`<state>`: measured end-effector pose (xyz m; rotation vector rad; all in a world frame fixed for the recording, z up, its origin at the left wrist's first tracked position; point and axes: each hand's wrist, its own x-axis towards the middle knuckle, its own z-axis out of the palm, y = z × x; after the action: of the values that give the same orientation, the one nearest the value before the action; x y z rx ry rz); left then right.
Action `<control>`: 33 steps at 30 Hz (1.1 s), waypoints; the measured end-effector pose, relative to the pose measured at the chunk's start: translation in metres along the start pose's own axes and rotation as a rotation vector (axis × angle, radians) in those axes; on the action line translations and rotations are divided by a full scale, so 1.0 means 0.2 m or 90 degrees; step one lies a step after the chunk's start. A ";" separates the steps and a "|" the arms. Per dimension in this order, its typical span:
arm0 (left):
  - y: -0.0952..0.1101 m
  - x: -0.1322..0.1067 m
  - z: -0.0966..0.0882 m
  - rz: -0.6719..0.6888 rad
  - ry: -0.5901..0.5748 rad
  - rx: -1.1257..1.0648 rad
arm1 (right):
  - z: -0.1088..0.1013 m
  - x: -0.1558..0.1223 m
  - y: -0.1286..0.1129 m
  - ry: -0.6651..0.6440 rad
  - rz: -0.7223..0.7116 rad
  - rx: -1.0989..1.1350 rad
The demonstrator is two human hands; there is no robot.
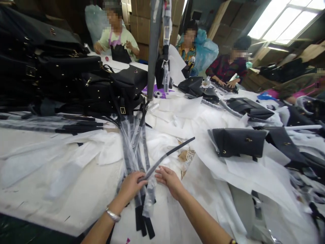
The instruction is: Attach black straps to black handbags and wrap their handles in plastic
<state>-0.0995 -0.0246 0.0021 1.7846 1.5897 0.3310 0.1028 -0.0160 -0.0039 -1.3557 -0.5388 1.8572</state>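
My left hand (132, 186), with a silver bangle on its wrist, is closed on one black strap in a clear sleeve (166, 156), which slants up to the right. My right hand (169, 179) sits just beside it, fingers curled at the strap's near end. Under both hands lies a bundle of black straps in plastic sleeves (135, 145), running from a black handbag (128, 88) down toward the table's near edge.
A tall stack of black handbags (50, 67) fills the left. White wrapping paper (193, 128) covers the white table (63, 203). A flat black bag (240, 142) lies to the right. A grey post (153, 51) stands mid-table. Three people work at the far side.
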 end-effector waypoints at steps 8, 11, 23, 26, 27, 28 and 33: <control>0.13 -0.21 -0.25 -0.055 -0.184 -0.319 | -0.08 0.12 -0.24 -0.045 -0.121 0.176; 0.11 -0.30 -0.29 -0.087 -0.213 -0.333 | -0.14 0.14 -0.33 -0.022 -0.198 0.214; -0.03 -0.69 -0.25 -0.035 -0.151 -0.213 | -0.23 -0.24 -0.32 -0.084 -0.349 0.215; 0.11 -0.80 -0.19 -0.002 -0.180 -0.280 | -0.14 -0.37 -0.31 -0.166 -0.337 0.178; 0.17 -0.83 -0.17 0.012 -0.182 -0.315 | -0.11 -0.42 -0.30 -0.198 -0.327 0.157; 0.23 -0.86 -0.15 0.027 -0.174 -0.356 | -0.07 -0.49 -0.29 -0.233 -0.314 0.124; 0.51 -0.96 -0.05 0.141 0.108 -0.693 | 0.00 -0.90 0.05 -0.478 -0.287 -0.142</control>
<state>-0.0677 -0.2011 0.1251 1.0568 0.9548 1.2055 0.1262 -0.1633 0.0990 -0.5365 -1.3409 1.9050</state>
